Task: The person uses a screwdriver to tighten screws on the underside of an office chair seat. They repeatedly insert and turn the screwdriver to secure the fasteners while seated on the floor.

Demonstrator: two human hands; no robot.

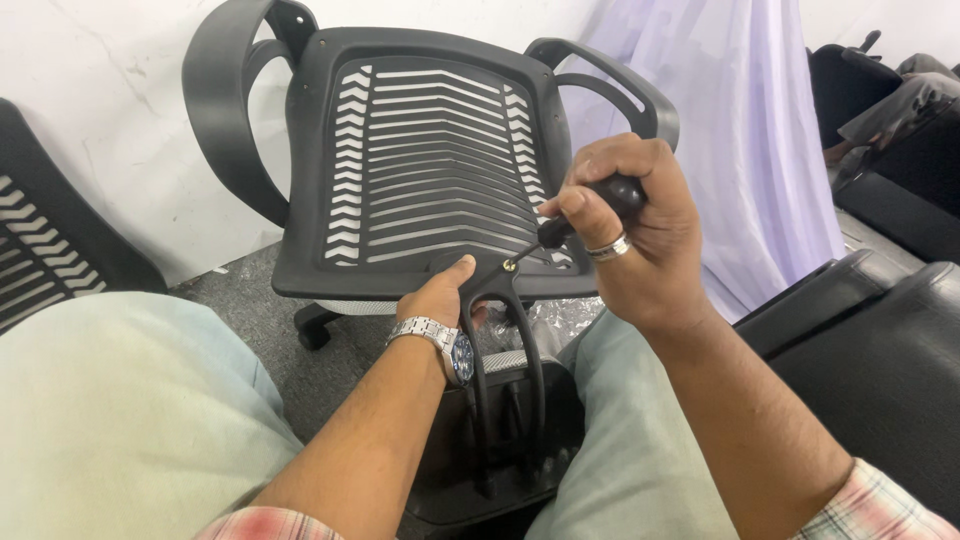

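right hand [640,235]: fist closed round screwdriver [590,207], tip at screw [509,265]
left hand [440,297]: fingers wrapped on armrest bracket [500,300]
bracket: likely stiff, light plastic; hold near the screw end

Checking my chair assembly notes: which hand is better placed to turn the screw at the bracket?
Right, probably. The right hand already grips the screwdriver, tip at the screw. The left hand holds the bracket against the chair back.

You've got a steel link watch with blue dial [448,343] on left wrist, silver ring [609,248] on right hand at 1 o'clock, red-white plaid cuffs [868,508], pale green trousers [120,420].
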